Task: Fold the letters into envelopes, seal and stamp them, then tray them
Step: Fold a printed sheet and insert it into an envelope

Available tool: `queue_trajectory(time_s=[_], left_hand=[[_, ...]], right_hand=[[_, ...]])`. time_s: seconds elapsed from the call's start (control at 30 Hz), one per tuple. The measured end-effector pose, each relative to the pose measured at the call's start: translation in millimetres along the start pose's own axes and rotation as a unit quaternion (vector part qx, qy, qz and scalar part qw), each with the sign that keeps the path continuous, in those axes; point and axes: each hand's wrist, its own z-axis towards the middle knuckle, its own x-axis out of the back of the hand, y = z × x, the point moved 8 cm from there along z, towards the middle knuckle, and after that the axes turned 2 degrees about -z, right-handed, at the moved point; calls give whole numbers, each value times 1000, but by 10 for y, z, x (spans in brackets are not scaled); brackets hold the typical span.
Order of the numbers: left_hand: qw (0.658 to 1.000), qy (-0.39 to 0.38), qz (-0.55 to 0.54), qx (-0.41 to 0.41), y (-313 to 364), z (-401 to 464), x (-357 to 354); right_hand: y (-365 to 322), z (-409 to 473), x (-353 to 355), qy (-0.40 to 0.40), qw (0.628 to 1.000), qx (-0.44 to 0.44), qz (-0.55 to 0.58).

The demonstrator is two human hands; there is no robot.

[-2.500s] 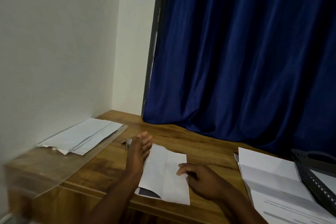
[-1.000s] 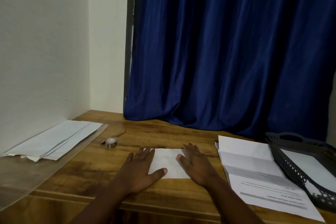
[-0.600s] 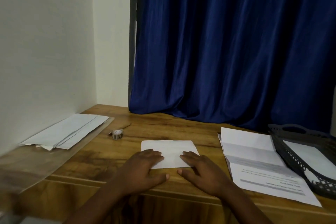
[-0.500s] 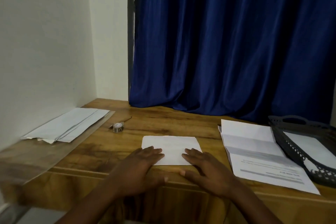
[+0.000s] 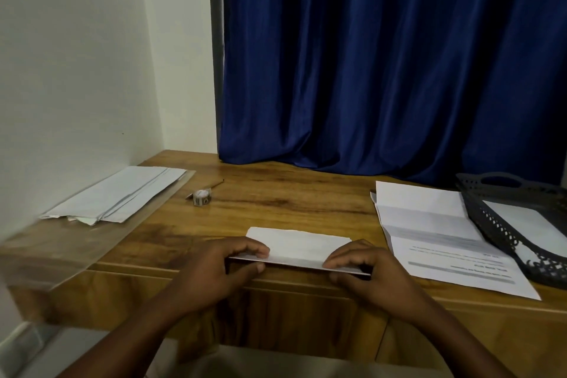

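Folded letter [image 5: 302, 247], corners under hands, left hand [image 5: 219, 267], right hand [image 5: 366, 270]

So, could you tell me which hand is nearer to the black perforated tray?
Right. The right hand pinches the folded letter's right end, the side where the tray sits; the left hand grips its left end, farther away.

Wooden desk [image 5: 276, 202] in corner (dim light), white walls [image 5: 76, 55], blue curtain [image 5: 383, 55]

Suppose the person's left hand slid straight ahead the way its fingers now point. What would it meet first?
The left hand pinches the folded letter, so it meets that first. Beyond, its line seems to cross bare desk toward the blue curtain, though depth is unclear.
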Motion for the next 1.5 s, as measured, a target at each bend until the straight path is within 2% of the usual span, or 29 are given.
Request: queue_trajectory(time_s=[0.13,0.3,0.37,0.47,0.63,0.77,0.83,0.87,0.97,1.07,1.23,1.4,1.5], left_hand=[[994,41,-90,47,-41,156,103],[987,96,-67,114,-214,412,168],[987,99,-30,121,-252,458,128],[989,82,53,113,-221,464,17],[988,67,104,96,-194,436,-36],[987,79,140,26,-40,421,-44],[980,68,189,2,75,447,-116],[977,48,207,-1,130,472,-190],[960,-78,268,20,152,519,-549],[928,-179,323,46,3,490,-758],[921,-182,340,61,-40,498,-759],[920,-182,329,108,-114,407,-576],[919,-177,334,112,-131,368,-544]], right_hand=[[78,141,153,91,988,-81,92],[256,318,187,163,976,-146,5],[281,350,162,157,974,-150,-66],[326,372,93,122,969,-147,-160],[291,362,71,116,965,-128,-196],[29,333,106,153,959,-92,-221],[-145,382,-9,127,960,-71,-239],[-220,436,-127,87,964,-66,-243],[-331,570,-558,-52,957,-64,-279],[-222,586,-804,-128,947,-85,-282],[-52,504,-688,-143,941,-102,-289],[229,318,-266,-122,935,-150,-297],[255,272,-247,-125,936,-146,-294]])
